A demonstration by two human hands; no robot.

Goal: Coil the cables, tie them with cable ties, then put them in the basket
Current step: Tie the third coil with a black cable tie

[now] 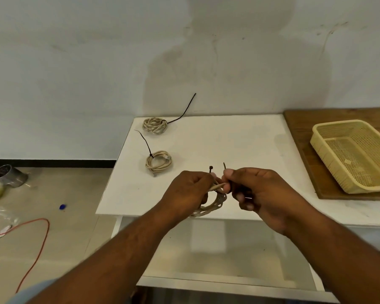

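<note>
Two bare forearms, left hand (188, 189) and right hand (257, 194) ungloved, light blue sleeve (34, 291) at lower left

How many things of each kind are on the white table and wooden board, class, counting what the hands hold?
Coiled beige cables: 3 (far coil, near coil, coil in the hands)
Black cable ties: 3 (far tie, near tie, tie in the hands)
Yellow basket: 1
Total: 7

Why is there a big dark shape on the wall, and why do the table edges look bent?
Head view: the dark shape on the wall is the person's own shadow, so light comes from behind them; the wide-angle lens bows the white table and basket near the frame's edges; the hands, left and right, look slightly soft.
</note>
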